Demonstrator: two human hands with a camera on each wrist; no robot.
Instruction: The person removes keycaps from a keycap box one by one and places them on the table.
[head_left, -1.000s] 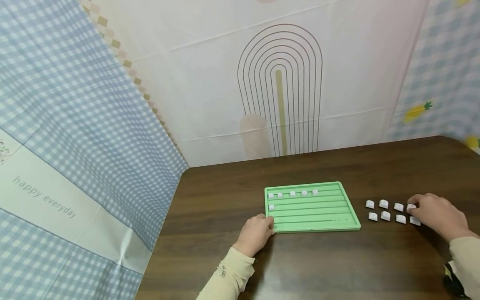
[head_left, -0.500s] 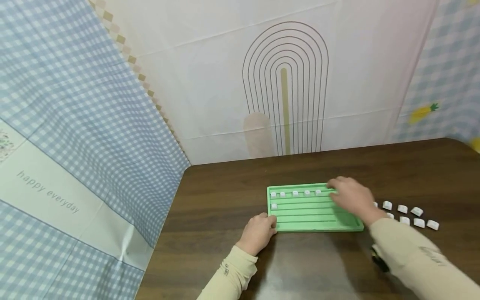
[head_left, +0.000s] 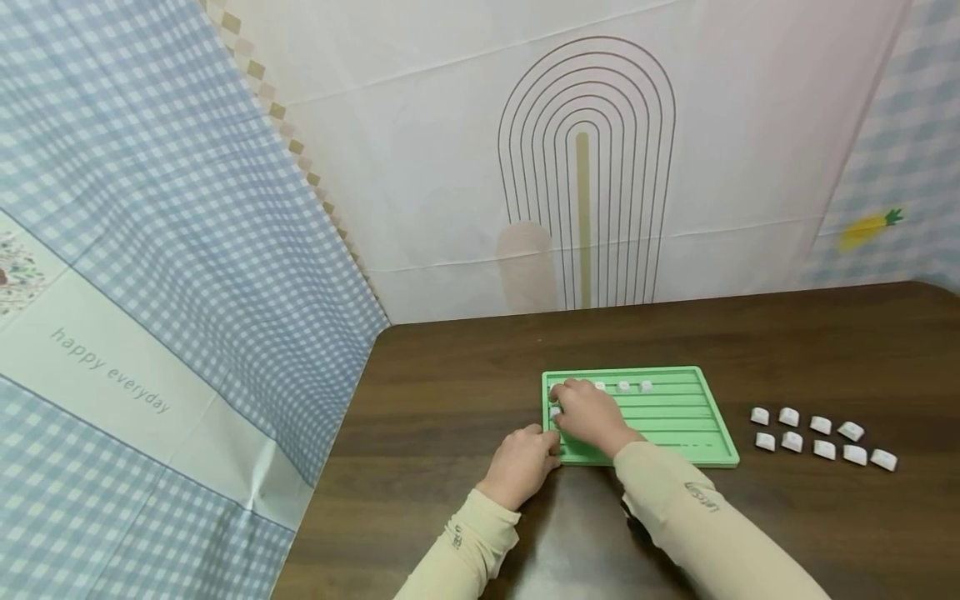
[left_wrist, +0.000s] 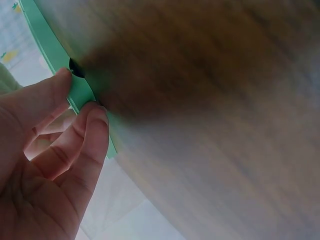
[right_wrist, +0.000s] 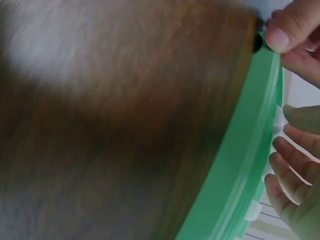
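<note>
A: Where's the green tray sitting?
B: Lower half of the head view, R of ctr, lying flat on the brown table.
A: L hand?
B: Gripping the tray's lower-L corner; thumb & fingers are pinching the edge, per the L wrist cam.
A: And the R hand?
B: Reaching over the tray's L part, fingers bending down. Can't tell if they're pinching anything. One white cap is showing right by the fingertips; touching or not, unclear.
A: Other caps?
B: Three top-row caps are sitting in the tray, just R of that hand. Nine loose caps are lying at far R of the frame in two rough rows, four above, five below.
A: Backdrop?
B: White cloth w/ line arches is hanging upper ctr; blue check cloth is filling the L side.
</note>
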